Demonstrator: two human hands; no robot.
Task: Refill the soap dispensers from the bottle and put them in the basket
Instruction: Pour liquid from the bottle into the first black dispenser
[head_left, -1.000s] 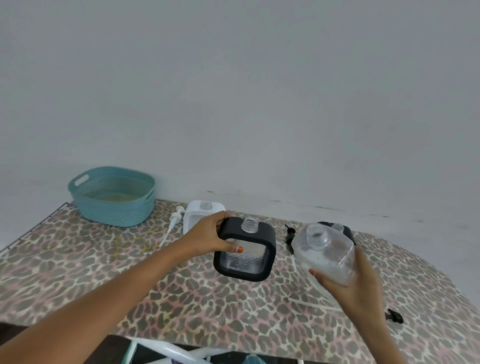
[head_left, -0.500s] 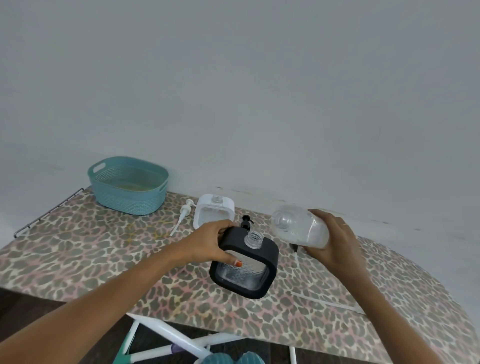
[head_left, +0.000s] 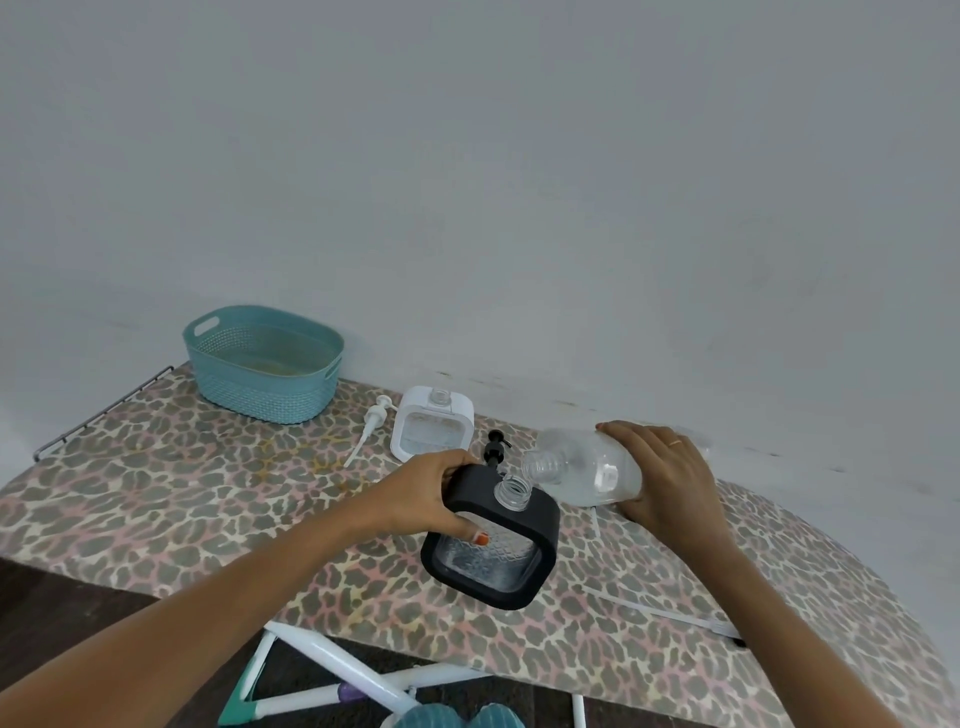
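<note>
My left hand (head_left: 435, 496) grips the black-framed soap dispenser (head_left: 493, 540) by its upper left corner, holding it tilted above the table with its open clear neck up. My right hand (head_left: 662, 478) holds the clear refill bottle (head_left: 587, 470) tipped on its side, its open mouth just above and right of the dispenser's neck. A white-framed dispenser (head_left: 432, 431) with no pump stands behind. The teal basket (head_left: 262, 364) sits at the far left with nothing visible inside.
A white pump (head_left: 370, 427) lies between basket and white dispenser. A black pump (head_left: 494, 449) lies behind the black dispenser. The leopard-print board (head_left: 208, 493) ends at a wire rack on the left. White frame legs show below its front edge.
My right hand tipped the bottle from upright to lying sideways and brought its mouth down to the black dispenser's neck. The dispenser stayed in my left hand.
</note>
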